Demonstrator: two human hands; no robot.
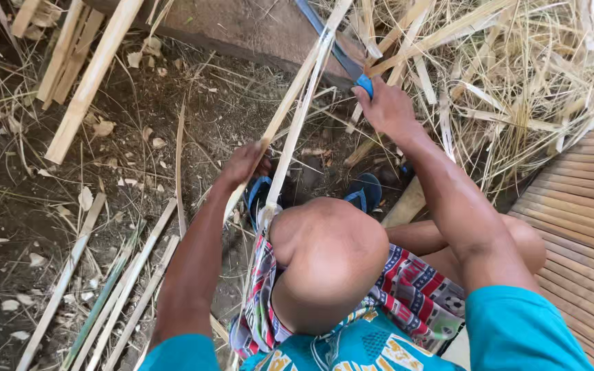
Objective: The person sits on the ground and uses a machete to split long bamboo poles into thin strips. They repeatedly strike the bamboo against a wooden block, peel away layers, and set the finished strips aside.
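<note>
The left hand (242, 165) grips a bamboo strip (297, 117) running up over the raised knee (328, 254), the right hand (386, 110) to its right holds a knife (335, 48) against it, with shavings (517, 82) behind, a slatted platform (586, 220) right, and cut strips (118, 295) on the ground left.

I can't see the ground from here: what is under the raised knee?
Under the knee lie two blue sandals on dark dirt, and the split bamboo strip held by the left hand runs down past it. The feet and the strip's lower end are covered.
</note>
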